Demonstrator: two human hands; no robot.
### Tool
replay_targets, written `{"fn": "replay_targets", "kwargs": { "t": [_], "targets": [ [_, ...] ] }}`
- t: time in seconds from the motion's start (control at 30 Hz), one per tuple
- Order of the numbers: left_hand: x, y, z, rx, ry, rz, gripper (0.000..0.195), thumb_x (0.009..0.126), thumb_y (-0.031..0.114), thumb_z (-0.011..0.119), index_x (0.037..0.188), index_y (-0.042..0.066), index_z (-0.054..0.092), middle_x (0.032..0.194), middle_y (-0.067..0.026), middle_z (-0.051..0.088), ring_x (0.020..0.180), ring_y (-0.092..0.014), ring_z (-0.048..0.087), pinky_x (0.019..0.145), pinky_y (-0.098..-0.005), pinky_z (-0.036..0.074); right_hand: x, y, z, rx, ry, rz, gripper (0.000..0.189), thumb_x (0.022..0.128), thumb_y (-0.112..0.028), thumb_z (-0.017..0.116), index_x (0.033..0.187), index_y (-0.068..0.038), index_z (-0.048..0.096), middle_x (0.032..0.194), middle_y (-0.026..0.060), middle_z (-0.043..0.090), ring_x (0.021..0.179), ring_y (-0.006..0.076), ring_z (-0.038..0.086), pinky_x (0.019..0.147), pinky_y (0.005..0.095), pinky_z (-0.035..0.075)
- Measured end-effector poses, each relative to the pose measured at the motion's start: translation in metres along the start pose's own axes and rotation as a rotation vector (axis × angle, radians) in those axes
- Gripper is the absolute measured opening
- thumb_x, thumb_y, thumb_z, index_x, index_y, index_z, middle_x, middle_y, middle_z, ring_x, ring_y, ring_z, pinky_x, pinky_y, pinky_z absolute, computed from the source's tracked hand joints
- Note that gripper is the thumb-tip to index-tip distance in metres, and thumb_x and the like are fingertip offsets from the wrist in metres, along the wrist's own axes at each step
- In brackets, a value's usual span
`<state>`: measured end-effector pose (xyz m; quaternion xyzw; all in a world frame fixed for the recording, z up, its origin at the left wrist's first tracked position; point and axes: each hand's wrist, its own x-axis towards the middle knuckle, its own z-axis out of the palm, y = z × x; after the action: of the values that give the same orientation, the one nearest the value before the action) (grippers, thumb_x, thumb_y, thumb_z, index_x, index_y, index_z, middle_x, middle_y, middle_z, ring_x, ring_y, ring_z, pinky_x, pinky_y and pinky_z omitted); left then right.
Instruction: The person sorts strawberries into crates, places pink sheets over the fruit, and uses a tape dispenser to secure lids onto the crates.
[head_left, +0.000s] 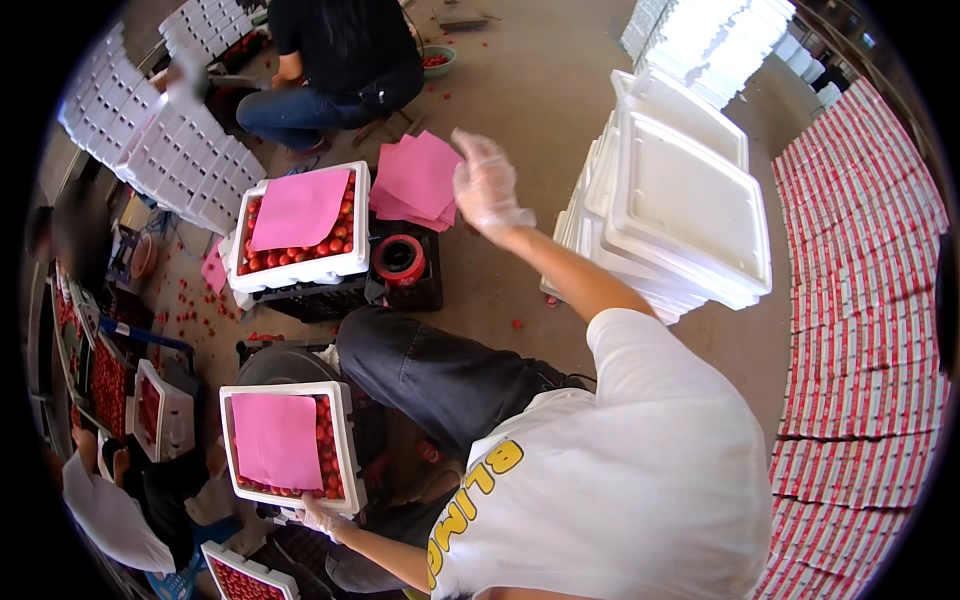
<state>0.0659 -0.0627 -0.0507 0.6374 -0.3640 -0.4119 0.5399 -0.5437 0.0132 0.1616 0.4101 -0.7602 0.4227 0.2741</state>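
Note:
My left hand (322, 517), in a thin clear plastic glove, grips the near corner rim of a white foam box (349, 450) filled with small red tomatoes (326, 427). A pink paper sheet (276, 441) covers most of these tomatoes. My right hand (491, 184), gloved the same way, is raised empty with fingers apart, just beside a loose pile of pink sheets (416, 176). Left of that pile, a second foam box (361, 225) of tomatoes, with a pink sheet (300, 208) on top, rests on a black crate (319, 300). A red tape roll (399, 260) lies on another dark crate.
White foam lids (694, 187) are stacked at the right, beyond my right arm. A seated person in black (345, 60) is at the top; others work at the left. Stacked foam boxes (187, 157) stand upper left. Tomatoes lie scattered on the floor. Red-and-white stacks (855, 315) line the far right.

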Motion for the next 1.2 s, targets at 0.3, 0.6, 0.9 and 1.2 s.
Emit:
{"fn": "replay_targets", "kwargs": {
  "t": [0.3,0.6,0.9,1.2],
  "targets": [
    [0.017,0.015,0.000,0.650,0.093,0.037,0.043,0.070,0.034,0.061,0.093,-0.002,0.061,0.078,-0.0220,0.064,0.071,-0.037,0.060,0.070,-0.0465,0.046,0.115,0.066,-0.122,-0.883,-0.482,0.474,0.093,0.078,-0.043,0.069,0.148,-0.013,0.016,0.131,0.0264,0.050,0.117,0.0412,0.052,0.098,0.0497,0.042],
    [-0.047,0.040,0.028,0.299,0.088,0.007,0.048,0.080,0.026,0.063,0.115,-0.005,0.053,0.090,-0.0198,0.063,0.075,-0.030,0.061,0.069,-0.0400,0.048,0.093,0.241,-0.106,-0.972,-0.617,0.719,0.071,0.086,-0.028,0.060,0.145,-0.013,0.023,0.138,0.0175,0.046,0.125,0.0317,0.048,0.103,0.0420,0.041],
    [0.014,-0.053,0.051,0.462,0.257,0.208,0.042,0.075,0.038,0.070,0.093,0.002,0.059,0.081,-0.0159,0.063,0.072,-0.032,0.061,0.065,-0.0454,0.048,0.340,0.171,-0.109,-1.491,0.100,-0.532,0.044,0.091,-0.023,0.047,0.125,0.004,0.050,0.110,0.0122,0.065,0.098,0.0237,0.066,0.070,0.0435,0.056],
    [-0.011,-0.007,-0.003,0.552,0.307,0.199,0.065,0.088,0.047,0.053,0.121,-0.009,0.052,0.109,-0.0275,0.061,0.103,-0.040,0.059,0.090,-0.0433,0.046,0.129,-0.327,0.049,0.390,-0.236,-0.469,0.037,0.083,-0.015,0.063,0.116,-0.001,0.054,0.106,0.0199,0.061,0.094,0.0363,0.062,0.080,0.0432,0.048]
  ]
}}
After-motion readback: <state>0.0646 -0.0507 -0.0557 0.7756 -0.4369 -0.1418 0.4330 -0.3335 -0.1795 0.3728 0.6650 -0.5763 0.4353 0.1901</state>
